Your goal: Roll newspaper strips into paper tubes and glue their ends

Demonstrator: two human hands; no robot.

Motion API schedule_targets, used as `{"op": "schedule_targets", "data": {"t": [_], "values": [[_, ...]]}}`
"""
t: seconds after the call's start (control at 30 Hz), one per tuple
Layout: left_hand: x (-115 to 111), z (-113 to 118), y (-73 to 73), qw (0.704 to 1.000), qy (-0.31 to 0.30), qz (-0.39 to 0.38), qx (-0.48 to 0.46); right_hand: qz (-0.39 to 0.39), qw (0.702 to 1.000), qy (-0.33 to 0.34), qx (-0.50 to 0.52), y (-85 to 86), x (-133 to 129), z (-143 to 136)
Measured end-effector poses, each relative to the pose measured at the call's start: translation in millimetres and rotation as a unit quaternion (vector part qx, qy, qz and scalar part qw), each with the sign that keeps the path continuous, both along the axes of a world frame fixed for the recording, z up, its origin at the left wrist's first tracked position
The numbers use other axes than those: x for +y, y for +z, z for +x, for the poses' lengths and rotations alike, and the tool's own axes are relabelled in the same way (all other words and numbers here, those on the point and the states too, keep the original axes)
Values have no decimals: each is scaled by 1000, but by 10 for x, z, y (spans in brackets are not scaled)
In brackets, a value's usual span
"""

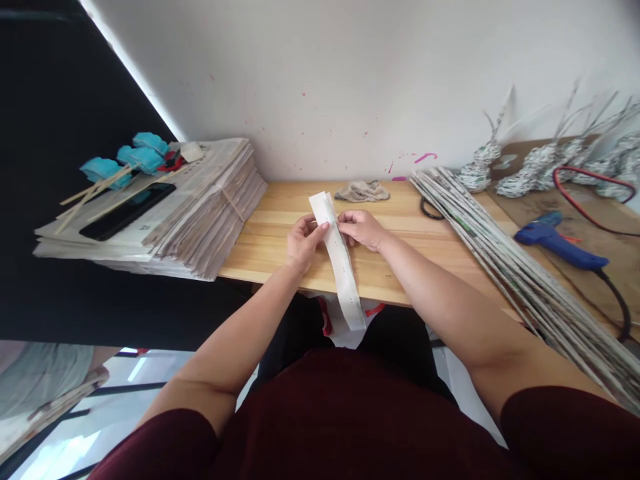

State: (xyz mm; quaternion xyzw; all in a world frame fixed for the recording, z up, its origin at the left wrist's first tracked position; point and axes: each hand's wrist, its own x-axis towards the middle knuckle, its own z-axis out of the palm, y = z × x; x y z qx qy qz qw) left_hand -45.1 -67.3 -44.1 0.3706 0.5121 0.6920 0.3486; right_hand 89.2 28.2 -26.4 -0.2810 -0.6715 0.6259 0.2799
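A long, narrow bundle of white paper strips (345, 283) lies across the front edge of the wooden table (280, 200), its lower end hanging past the edge. My left hand (302, 245) grips the strips from the left, thumb on top near their upper part. From the right, my right hand (364, 229) pinches the side of the same strips, with its fingertips partly hidden. At the far end the strips separate slightly into layers. A crumpled grey-brown cloth (362, 191) rests just beyond my hands.
At left, a tall newspaper stack (225, 190) carries a black phone (127, 211), thin wooden sticks and blue objects (143, 159). To the right lie rolled paper sticks (500, 260), a blue glue gun (565, 245) with a cable, and woven paper pieces (535, 167) by the wall.
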Motion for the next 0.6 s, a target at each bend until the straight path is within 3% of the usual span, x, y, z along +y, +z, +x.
{"op": "schedule_targets", "data": {"t": [0.13, 0.23, 0.33, 0.4, 0.5, 0.6], "values": [[43, -30, -20, 999, 40, 1, 7, 11, 1000, -24, -14, -4, 4, 7], [-74, -8, 25, 998, 59, 14, -6, -10, 998, -60, 1, -32, 63, 14], [-444, 100, 125, 1000, -14, 2, -13, -37, 996, -75, 19, -42, 102, 19], [-775, 210, 140, 990, -135, -44, 27, -49, 996, -74, 23, -33, 104, 18], [-1191, 355, -81, 951, -273, -137, 58, -61, 995, -71, 26, -12, 87, 16], [-1349, 389, -581, 892, -366, -246, 100, -73, 995, -62, 29, 7, 73, 22]]}}
